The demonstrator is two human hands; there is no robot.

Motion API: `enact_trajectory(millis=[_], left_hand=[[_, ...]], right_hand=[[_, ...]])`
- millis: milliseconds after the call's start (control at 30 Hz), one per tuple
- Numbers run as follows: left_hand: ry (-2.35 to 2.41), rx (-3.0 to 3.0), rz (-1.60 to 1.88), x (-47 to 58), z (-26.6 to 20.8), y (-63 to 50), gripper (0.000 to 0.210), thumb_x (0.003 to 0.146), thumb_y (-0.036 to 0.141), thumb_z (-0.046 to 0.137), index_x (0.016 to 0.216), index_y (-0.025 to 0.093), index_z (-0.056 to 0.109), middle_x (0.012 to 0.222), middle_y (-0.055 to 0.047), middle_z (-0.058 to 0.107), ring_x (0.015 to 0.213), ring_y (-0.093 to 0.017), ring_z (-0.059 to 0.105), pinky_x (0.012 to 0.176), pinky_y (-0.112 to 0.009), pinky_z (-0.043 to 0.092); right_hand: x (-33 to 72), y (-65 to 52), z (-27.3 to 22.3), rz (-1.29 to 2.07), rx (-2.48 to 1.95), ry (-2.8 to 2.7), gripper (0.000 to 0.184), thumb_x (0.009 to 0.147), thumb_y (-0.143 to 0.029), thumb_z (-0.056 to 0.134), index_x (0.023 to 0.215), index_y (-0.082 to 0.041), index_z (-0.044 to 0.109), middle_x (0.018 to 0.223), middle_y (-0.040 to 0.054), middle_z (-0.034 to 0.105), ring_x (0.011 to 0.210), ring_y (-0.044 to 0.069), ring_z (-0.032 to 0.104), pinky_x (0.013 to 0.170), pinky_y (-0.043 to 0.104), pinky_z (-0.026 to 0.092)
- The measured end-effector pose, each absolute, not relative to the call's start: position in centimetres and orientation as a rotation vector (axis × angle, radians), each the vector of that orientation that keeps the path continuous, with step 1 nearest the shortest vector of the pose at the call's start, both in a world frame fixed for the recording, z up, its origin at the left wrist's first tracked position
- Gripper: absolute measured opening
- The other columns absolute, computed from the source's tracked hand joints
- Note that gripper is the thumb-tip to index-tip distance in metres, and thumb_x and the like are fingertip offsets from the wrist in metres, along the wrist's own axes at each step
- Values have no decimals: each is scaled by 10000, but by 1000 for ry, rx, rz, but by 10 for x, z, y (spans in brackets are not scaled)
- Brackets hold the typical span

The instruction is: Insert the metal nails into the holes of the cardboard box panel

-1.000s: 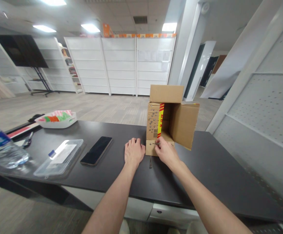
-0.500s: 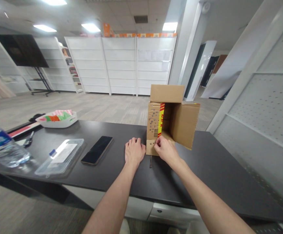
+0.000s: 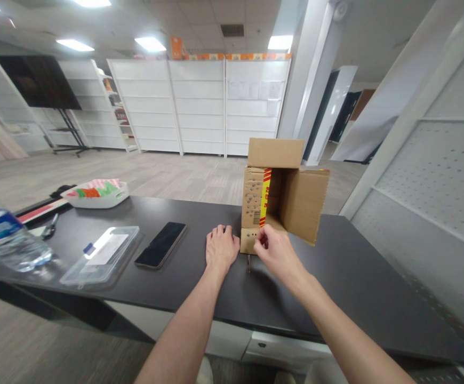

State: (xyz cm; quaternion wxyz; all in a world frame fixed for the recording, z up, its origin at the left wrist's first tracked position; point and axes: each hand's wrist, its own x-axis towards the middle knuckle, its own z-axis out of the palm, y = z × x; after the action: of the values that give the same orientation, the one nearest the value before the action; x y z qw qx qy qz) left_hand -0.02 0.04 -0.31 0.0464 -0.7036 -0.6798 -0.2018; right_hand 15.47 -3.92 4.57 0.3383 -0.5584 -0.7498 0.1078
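A cardboard box [image 3: 290, 197] stands on the dark table with its opening toward me. Its top flap points up, and the right flap is swung outward. Several small dark dots, perhaps screw heads or holes, mark its left flap [image 3: 252, 200] and lower flap [image 3: 247, 239]. My right hand [image 3: 276, 249] is in front of the lower flap, thumb and fingertips pinched; whatever is between them is hidden. Flat on the table rests my left hand [image 3: 222, 248], fingers slightly apart, close by the box's lower left edge. Thin metal pieces [image 3: 248, 264] lie just in front of the box.
On the table [image 3: 360, 277], a black phone [image 3: 161, 245] lies left of my hands. Farther left are a clear plastic case [image 3: 102, 258], a water bottle [image 3: 10, 240] and a white basket [image 3: 100, 200] of colourful items. A perforated panel [image 3: 448, 192] borders the right side.
My right hand has drawn slightly right from the lower flap, uncovering more of its dark dots. My left hand keeps its place beside the box.
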Motion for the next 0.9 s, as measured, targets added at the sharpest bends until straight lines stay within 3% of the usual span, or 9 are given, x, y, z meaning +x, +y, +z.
enact_trajectory(millis=[400, 900], left_hand=[[-2094, -2156, -596, -1, -2, -1, 293, 926, 258, 438, 1130, 208, 642, 1177, -100, 633, 1113, -252, 557, 967, -391, 407], [-2120, -2165, -580, 0, 0, -1, 299, 924, 257, 445, 1145, 215, 642, 1202, -103, 626, 1132, -251, 555, 980, -391, 404]], right_hand=[[158, -89, -6, 228, -1333, -2118, 123, 900, -121, 466, 837, -220, 505, 848, 27, 601, 779, 181, 593, 705, 280, 451], [157, -88, -8, 298, -1325, -2138, 145, 867, -77, 497, 857, -219, 526, 874, 34, 626, 811, 190, 593, 738, 289, 461]])
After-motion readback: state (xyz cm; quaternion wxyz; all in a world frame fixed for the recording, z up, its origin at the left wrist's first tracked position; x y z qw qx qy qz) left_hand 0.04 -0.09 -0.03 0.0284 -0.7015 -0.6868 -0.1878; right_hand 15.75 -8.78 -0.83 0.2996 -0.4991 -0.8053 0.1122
